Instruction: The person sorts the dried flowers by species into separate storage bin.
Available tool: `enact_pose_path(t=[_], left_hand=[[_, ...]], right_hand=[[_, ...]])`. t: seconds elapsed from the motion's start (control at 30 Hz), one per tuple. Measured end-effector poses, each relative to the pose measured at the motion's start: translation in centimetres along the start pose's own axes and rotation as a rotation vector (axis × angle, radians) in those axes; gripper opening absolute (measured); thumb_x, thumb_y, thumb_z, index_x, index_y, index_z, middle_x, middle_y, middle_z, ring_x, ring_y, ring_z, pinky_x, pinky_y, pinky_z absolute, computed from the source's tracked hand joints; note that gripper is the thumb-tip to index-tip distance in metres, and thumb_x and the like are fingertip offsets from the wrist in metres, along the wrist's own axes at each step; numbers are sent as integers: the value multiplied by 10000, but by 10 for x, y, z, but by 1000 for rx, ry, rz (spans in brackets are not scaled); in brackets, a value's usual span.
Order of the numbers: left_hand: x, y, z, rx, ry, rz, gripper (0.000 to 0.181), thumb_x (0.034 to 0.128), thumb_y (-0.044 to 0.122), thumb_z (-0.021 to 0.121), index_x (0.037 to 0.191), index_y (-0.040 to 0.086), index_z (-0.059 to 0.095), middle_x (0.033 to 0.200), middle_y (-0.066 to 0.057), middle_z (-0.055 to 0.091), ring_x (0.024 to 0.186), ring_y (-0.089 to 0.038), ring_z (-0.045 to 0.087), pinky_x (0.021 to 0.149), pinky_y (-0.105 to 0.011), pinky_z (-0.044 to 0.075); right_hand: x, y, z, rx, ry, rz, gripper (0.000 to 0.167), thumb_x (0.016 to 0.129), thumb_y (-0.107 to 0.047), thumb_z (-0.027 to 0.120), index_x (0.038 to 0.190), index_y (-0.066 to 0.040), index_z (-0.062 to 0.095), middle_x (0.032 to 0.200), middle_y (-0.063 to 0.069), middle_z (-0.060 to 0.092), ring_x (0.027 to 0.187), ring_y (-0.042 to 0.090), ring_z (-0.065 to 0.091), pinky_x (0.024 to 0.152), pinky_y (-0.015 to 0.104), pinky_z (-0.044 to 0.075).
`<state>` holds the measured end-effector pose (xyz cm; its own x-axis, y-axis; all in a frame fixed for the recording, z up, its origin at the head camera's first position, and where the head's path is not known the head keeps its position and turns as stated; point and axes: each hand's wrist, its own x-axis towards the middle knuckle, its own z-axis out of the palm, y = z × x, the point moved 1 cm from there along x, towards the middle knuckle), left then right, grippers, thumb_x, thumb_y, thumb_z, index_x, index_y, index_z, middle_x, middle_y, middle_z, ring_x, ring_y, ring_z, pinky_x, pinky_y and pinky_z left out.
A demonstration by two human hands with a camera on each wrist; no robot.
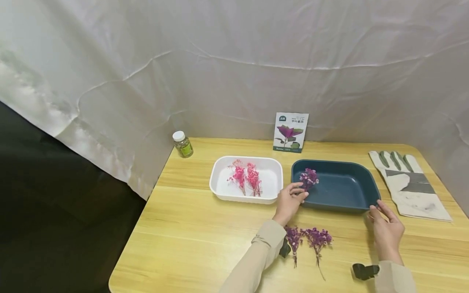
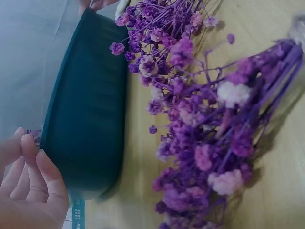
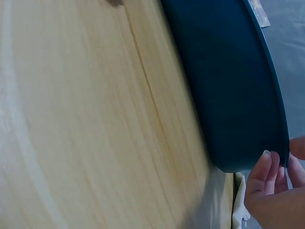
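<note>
My left hand (image 1: 290,201) is at the near left corner of a dark blue tray (image 1: 338,207). Its fingertips pinch a bunch of purple dried flowers (image 1: 309,178), whose blossoms lie inside the tray's left end; the hand hides the stems. In the left wrist view only a bit of purple shows at those fingertips. My right hand (image 1: 388,232) grips the tray's rim at the near right corner, thumb and fingers on either side of it. Two more purple dried flower bunches, one on the left (image 1: 294,240) and one on the right (image 1: 318,240), lie on the table in front of the tray.
A white tray (image 1: 238,198) with two pink dried flower bunches (image 1: 253,177) stands left of the blue one. Behind are a seed packet (image 1: 290,132) leaning on the curtain and a white-capped jar (image 1: 183,144). A pair of work gloves (image 1: 412,187) lies at the right.
</note>
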<state>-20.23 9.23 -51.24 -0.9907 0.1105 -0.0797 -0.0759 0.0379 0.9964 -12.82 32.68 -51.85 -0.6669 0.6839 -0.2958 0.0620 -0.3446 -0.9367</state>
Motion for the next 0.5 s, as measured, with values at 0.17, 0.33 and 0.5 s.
enact_pose_path(t=[0.17,0.33,0.5], left_hand=[[1,-2,-1,23,-6,16,323,876,69,711,1197,64,672,1002,-99,751,615,-77,629,668,-332,601],[-1,-3,-2,35,-17,28,335,883,61,699,1215,44,658,999,-99,749,645,-141,659,678,-328,601],[-2,-5,-2,29,-15,20,308,878,79,707,1182,42,672,980,-88,745,662,-62,618,625,-171,529]], right_hand=[[0,0,0,-13,1,-5,330,894,-36,656,1173,-204,708,968,-97,545,588,-50,629,607,60,522],[1,0,1,-31,1,0,399,901,-58,655,1287,-156,648,995,-98,541,596,-57,629,606,58,520],[1,1,0,-34,2,6,423,901,-61,654,1316,-134,625,1002,-104,547,599,-57,635,605,59,521]])
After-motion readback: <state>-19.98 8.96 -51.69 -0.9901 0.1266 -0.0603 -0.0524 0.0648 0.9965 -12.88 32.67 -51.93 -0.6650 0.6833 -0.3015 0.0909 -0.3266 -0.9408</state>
